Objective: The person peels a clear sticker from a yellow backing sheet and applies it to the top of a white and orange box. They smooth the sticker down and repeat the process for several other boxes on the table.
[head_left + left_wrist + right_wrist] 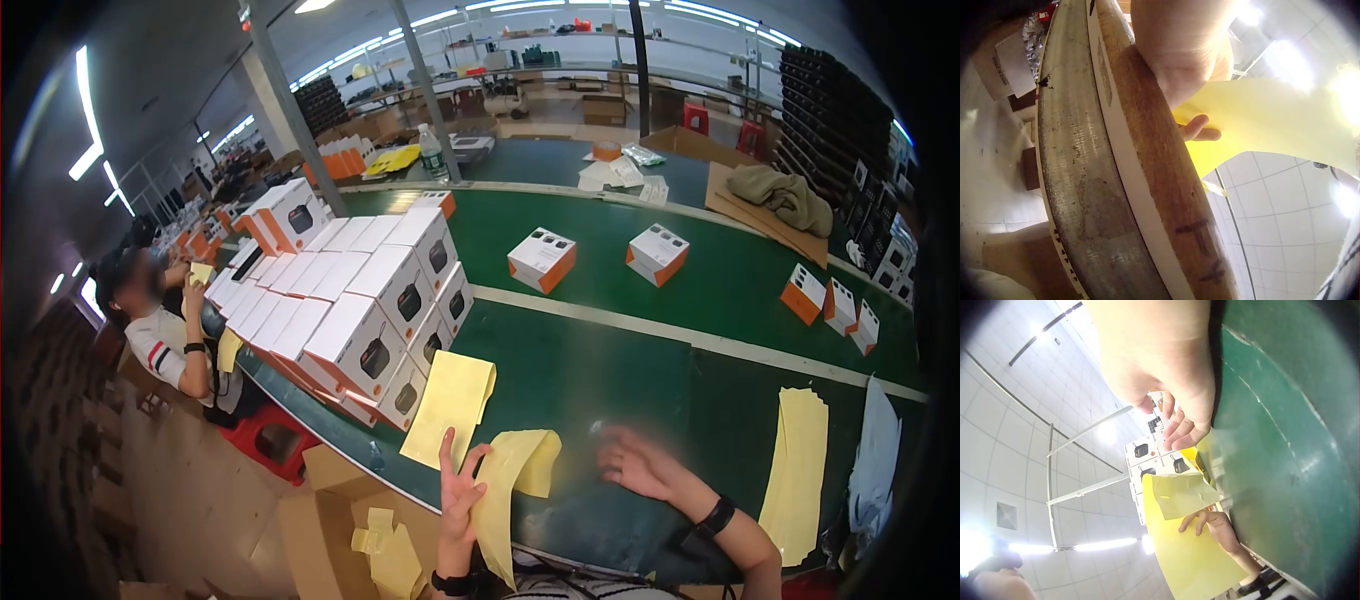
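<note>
My left hand (460, 500) pinches a curved yellow sheet (500, 490) at the table's near edge, with one finger pointing up; in the left wrist view, fingertips (1196, 130) show against the sheet (1260, 119). Another yellow sheet (447, 400), folded over, lies just beyond, against the stacked boxes. My right hand (640, 465) is over the green table to the right, slightly blurred, fingers loosely bent and holding nothing. From the right wrist view, that hand (1172, 381) is apart from the yellow sheet (1191, 562), which the left hand (1216, 531) touches.
White and orange boxes (358, 345) are piled at the left. Several more stand on the green belt (600, 300) beyond. A yellow sheet stack (797, 470) and plastic bags (875, 465) lie right. An open carton (310, 510) stands below the near edge; a seated person (165, 340) works far left.
</note>
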The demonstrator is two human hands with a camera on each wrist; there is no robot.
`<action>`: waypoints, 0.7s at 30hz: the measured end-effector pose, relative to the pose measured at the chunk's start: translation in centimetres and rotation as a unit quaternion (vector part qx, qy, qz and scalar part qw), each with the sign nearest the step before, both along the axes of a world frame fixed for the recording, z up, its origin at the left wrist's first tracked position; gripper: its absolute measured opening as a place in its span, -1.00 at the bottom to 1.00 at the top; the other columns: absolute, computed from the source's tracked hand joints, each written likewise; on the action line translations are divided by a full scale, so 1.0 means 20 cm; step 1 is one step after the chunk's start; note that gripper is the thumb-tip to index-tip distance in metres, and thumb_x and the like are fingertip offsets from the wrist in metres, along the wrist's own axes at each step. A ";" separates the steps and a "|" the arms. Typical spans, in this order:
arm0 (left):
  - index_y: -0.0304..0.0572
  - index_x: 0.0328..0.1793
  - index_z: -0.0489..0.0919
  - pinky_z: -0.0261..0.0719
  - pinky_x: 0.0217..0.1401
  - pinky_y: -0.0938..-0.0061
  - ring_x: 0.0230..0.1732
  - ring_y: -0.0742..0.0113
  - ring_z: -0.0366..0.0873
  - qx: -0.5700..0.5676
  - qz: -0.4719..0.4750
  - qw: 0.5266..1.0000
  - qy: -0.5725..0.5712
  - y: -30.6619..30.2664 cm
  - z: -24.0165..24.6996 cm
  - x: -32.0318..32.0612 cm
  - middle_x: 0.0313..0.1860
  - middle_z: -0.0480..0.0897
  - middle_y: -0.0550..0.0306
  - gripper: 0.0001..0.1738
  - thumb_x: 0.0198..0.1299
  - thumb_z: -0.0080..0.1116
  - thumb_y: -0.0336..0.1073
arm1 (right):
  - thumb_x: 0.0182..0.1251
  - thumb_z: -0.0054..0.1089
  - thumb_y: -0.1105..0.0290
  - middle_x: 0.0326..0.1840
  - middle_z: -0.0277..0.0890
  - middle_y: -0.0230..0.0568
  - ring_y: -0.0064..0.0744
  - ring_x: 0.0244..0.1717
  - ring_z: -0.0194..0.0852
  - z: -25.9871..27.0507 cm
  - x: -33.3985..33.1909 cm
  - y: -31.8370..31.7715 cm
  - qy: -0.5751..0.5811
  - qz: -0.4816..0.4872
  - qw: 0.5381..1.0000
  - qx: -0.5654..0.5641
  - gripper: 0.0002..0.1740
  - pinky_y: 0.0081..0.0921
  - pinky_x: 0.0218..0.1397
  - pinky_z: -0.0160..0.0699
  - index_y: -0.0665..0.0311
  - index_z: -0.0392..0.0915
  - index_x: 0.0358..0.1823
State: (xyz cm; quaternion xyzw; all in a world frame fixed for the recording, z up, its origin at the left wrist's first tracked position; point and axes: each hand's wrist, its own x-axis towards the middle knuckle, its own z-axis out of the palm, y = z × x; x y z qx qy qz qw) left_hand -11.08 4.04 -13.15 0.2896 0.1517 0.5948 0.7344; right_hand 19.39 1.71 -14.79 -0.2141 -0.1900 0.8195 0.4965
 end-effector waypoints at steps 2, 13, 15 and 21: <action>0.23 0.71 -0.20 0.71 0.21 0.30 0.30 -0.03 0.51 -0.005 0.005 1.000 0.002 0.00 0.01 0.01 0.34 0.31 -0.22 0.18 0.07 0.13 -0.72 | 0.58 -0.09 0.31 0.04 0.52 -0.10 -0.24 0.12 0.50 -0.01 0.01 0.00 0.002 0.006 1.000 -0.002 -0.63 -0.25 0.22 0.48 0.23 0.33 0.32; 0.27 0.71 -0.20 0.64 0.24 0.34 0.35 0.09 0.45 0.018 -0.019 1.000 -0.014 0.01 -0.03 0.00 0.36 0.32 -0.12 0.15 0.16 0.16 -0.70 | 0.55 -0.05 0.32 0.00 0.56 -0.12 -0.27 0.08 0.53 0.06 -0.02 -0.01 -0.038 -0.033 0.999 -0.009 -0.65 -0.27 0.14 0.50 0.20 0.36 0.28; 0.27 0.71 -0.20 0.64 0.20 0.41 0.32 0.14 0.47 0.020 -0.027 0.999 -0.024 0.01 -0.02 0.00 0.38 0.30 -0.10 0.13 0.18 0.15 -0.70 | 0.54 -0.05 0.31 0.00 0.57 -0.13 -0.27 0.07 0.53 0.05 -0.02 -0.02 -0.034 -0.022 0.999 -0.013 -0.65 -0.27 0.13 0.50 0.19 0.37 0.28; 0.27 0.72 -0.21 0.64 0.18 0.46 0.32 0.15 0.47 0.047 -0.034 0.998 -0.022 0.03 -0.06 -0.02 0.42 0.27 -0.10 0.10 0.23 0.15 -0.65 | 0.53 -0.02 0.27 -0.01 0.56 -0.14 -0.26 0.07 0.52 0.01 0.00 0.00 -0.019 -0.037 0.999 -0.007 -0.61 -0.24 0.12 0.50 0.15 0.35 0.31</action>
